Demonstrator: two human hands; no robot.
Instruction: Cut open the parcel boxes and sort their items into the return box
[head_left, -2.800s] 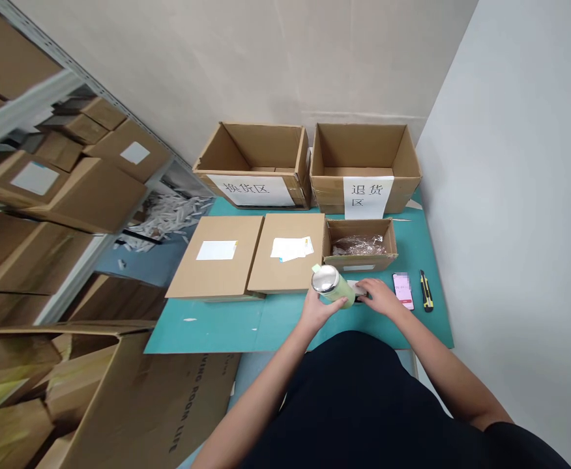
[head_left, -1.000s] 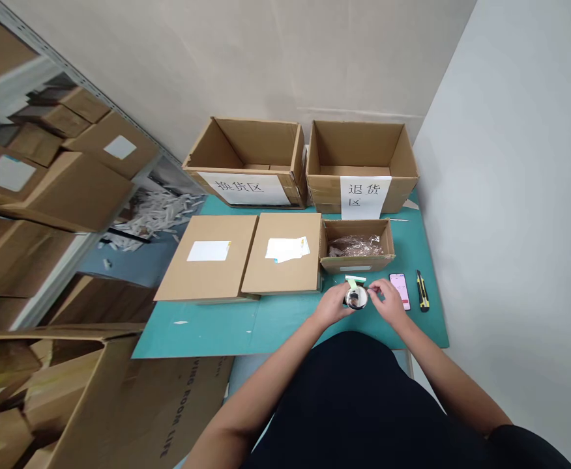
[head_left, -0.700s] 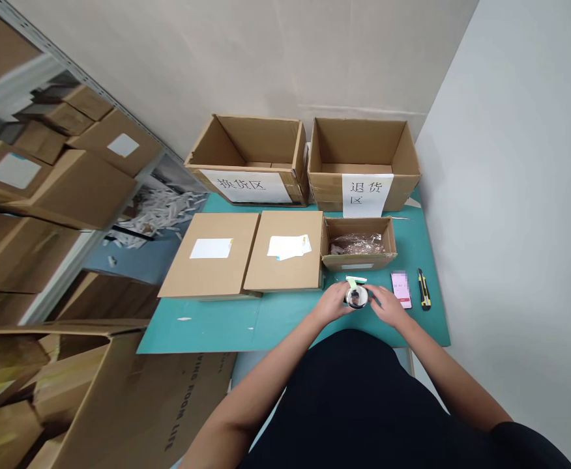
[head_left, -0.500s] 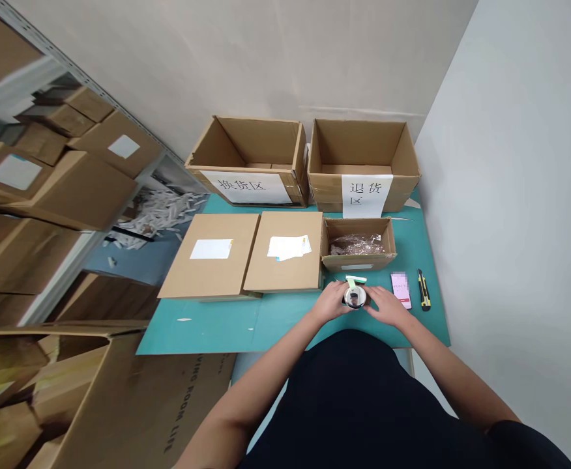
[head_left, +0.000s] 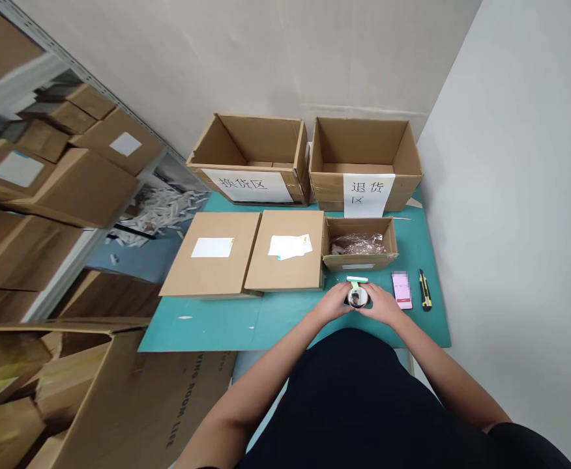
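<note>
Between my two hands stands a round cup (head_left: pixel 358 298) with a shiny, silvery top and a pale green piece sticking out on its far side. My left hand (head_left: pixel 335 302) curls around its left side, and my right hand (head_left: pixel 379 303) wraps its right side. The lower part of the cup is hidden by my fingers. Just beyond it is a small open carton (head_left: pixel 358 262) with clear crinkled plastic wrap (head_left: pixel 358 244) inside. A phone (head_left: pixel 401 290) with a pink screen lies to the right of my right hand.
A yellow and black box cutter (head_left: pixel 425 290) lies near the table's right edge. Two closed cartons (head_left: pixel 210 277) (head_left: pixel 285 273) with white labels sit left of the small carton. Two large open boxes (head_left: pixel 301 156) (head_left: pixel 322 182) with paper signs stand behind. Shelves with cartons (head_left: pixel 94 185) fill the left.
My right hand has closed in around the cup's near right side. The cup's top has turned or tilted slightly, and the view has shifted a little.
</note>
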